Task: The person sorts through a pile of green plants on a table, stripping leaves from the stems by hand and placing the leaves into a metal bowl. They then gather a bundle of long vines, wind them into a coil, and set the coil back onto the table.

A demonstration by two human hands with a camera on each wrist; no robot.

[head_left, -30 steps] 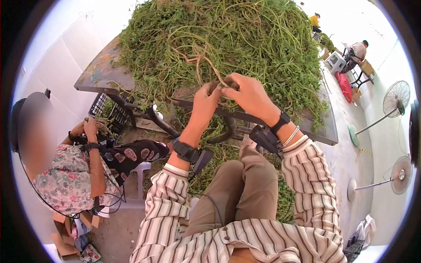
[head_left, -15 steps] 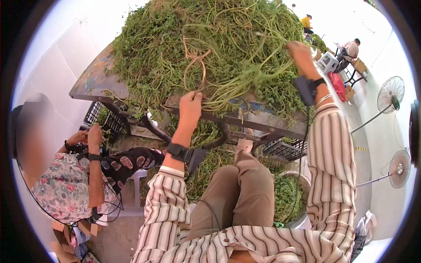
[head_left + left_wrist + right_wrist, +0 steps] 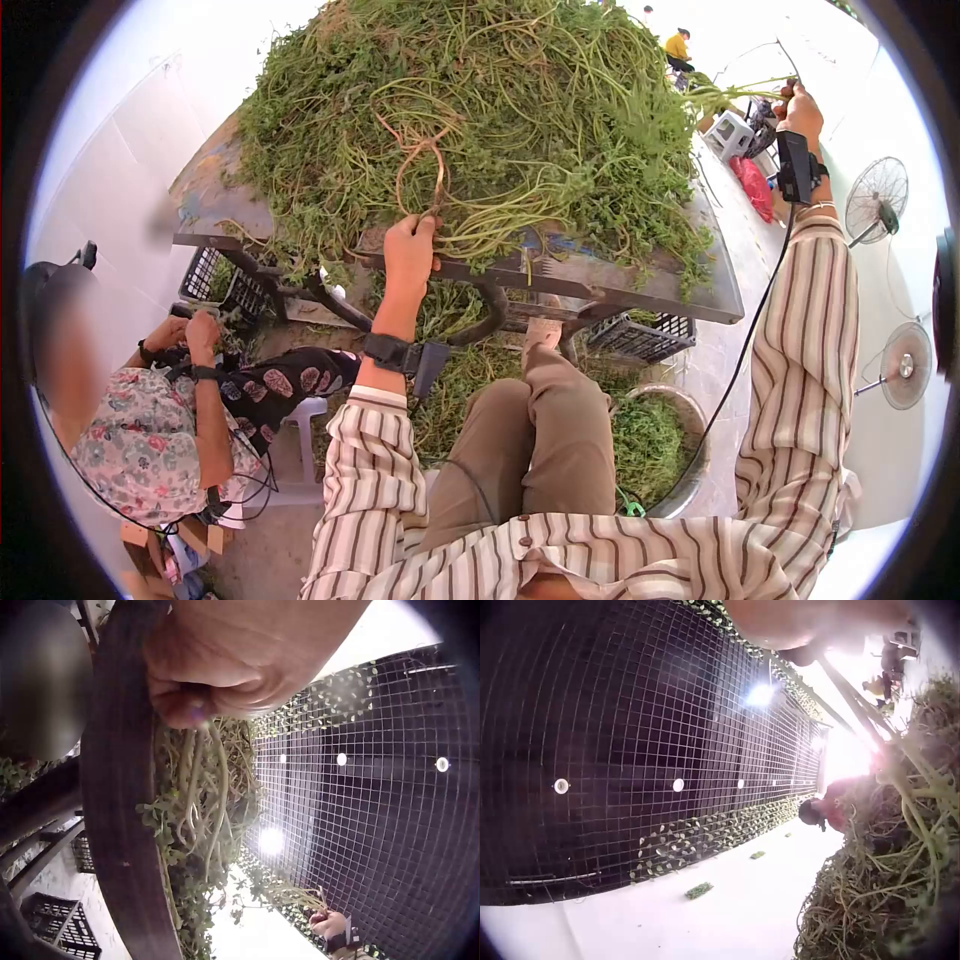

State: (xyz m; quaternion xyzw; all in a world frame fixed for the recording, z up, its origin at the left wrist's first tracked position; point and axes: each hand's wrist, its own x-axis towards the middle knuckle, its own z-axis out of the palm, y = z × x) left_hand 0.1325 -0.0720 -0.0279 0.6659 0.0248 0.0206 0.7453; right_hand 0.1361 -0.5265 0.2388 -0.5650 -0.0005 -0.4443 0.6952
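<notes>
A large heap of green leafy stems point(image 3: 480, 110) covers the dark table point(image 3: 690, 295). At the table's near edge the left hand point(image 3: 405, 262) pinches the ends of several pale stems point(image 3: 505, 222), which lie rightward across the heap. Just above its fingers a tan, looped root-like stem point(image 3: 420, 150) rests on the heap. In the left wrist view the left hand point(image 3: 232, 660) has its fingers curled over stem ends point(image 3: 202, 780). Out past the table's right side the right hand point(image 3: 803, 118) grips green stems point(image 3: 740, 90). The right wrist view shows the right hand point(image 3: 817, 622) partly, stems point(image 3: 855, 705) running from it.
A round tub of greens point(image 3: 650, 445) stands below at the right, near black crates point(image 3: 645, 338). At the left sits a person in a floral top point(image 3: 150, 440). Fans point(image 3: 905, 365) stand at the far right. More greens lie under the table.
The right hand has left the left hand and swung far out to the upper right with stems. Pale stems now lie spread from the left hand, which has shifted slightly left and down.
</notes>
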